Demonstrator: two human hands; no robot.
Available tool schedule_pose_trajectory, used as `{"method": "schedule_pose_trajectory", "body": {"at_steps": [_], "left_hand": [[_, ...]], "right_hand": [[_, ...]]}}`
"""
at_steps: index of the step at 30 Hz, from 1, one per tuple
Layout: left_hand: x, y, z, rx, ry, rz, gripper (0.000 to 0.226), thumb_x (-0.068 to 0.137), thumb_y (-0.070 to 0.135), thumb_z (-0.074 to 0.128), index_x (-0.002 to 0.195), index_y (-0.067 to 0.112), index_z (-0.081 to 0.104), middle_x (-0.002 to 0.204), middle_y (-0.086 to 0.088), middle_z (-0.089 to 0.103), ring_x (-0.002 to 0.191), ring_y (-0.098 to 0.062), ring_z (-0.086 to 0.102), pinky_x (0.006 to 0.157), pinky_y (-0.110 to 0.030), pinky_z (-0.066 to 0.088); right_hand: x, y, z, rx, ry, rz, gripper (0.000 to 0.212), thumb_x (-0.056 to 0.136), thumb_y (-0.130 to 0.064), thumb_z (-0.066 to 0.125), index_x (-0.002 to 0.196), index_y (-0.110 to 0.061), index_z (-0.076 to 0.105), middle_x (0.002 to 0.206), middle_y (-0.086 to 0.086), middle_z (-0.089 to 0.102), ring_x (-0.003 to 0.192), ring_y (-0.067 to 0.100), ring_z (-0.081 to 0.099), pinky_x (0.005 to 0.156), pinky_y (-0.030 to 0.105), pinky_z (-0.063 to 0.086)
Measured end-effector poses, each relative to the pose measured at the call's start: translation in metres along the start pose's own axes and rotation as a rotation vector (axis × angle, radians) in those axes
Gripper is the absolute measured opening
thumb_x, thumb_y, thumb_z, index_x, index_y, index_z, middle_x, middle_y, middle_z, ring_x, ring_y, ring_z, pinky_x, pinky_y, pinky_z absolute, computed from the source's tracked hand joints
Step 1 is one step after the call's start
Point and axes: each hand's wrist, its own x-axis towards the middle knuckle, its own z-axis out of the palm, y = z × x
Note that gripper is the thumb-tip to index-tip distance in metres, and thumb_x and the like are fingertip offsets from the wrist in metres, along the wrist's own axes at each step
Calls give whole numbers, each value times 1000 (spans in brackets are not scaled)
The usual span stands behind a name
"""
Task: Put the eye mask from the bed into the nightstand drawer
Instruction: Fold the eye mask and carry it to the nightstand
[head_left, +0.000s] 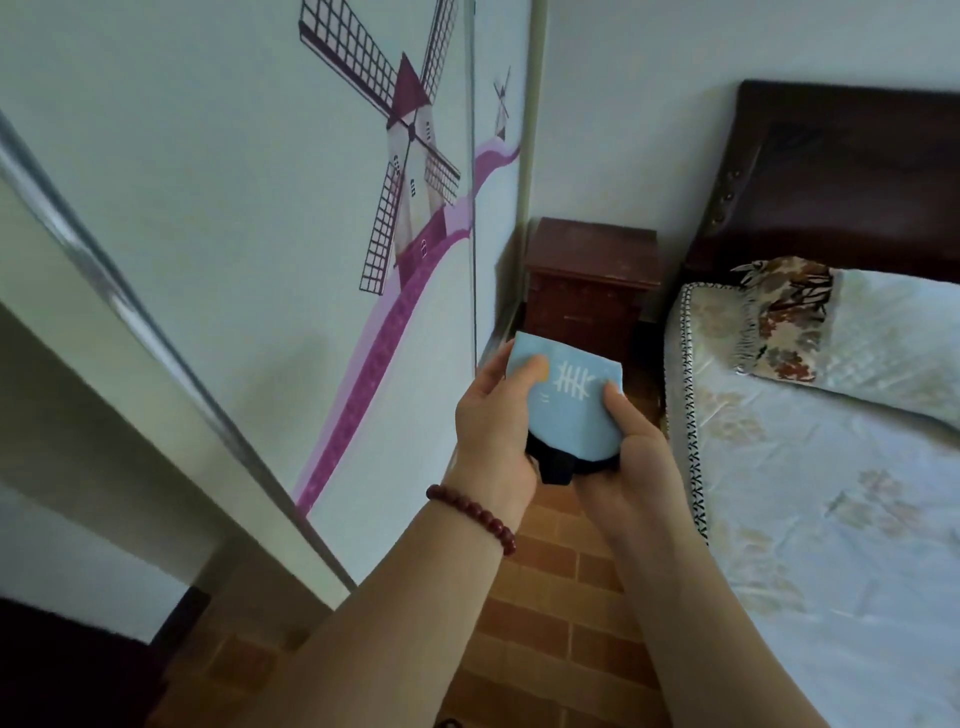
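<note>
Beside bed (831, 493), gripping folded mask (563, 415) with left hand (493, 436) and right hand (634, 462), thumbs on top; straight ahead to nightstand (589, 249), drawer (587, 306) apparently closed.

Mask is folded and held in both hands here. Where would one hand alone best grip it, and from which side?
Probably pinch the eye mask across its rounded near end, coming from the person's side, thumb on the blue face. The black part bunches out underneath there, so one grip should trap both layers. The left hand and right hand hold its side edges.
</note>
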Motion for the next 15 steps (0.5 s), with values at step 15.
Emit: {"method": "schedule_pose_trajectory", "body": {"at_steps": [15], "left_hand": [[124,7,77,-2,-120,-132,29,82,12,68,110,18,68,110,-14,72,101,-32,68,86,-50,56]], "right_hand": [[124,-63,5,25,-9,-202,24,94,-26,54,102,-6,64,85,11,78,76,22,75,59,33,59]]}}
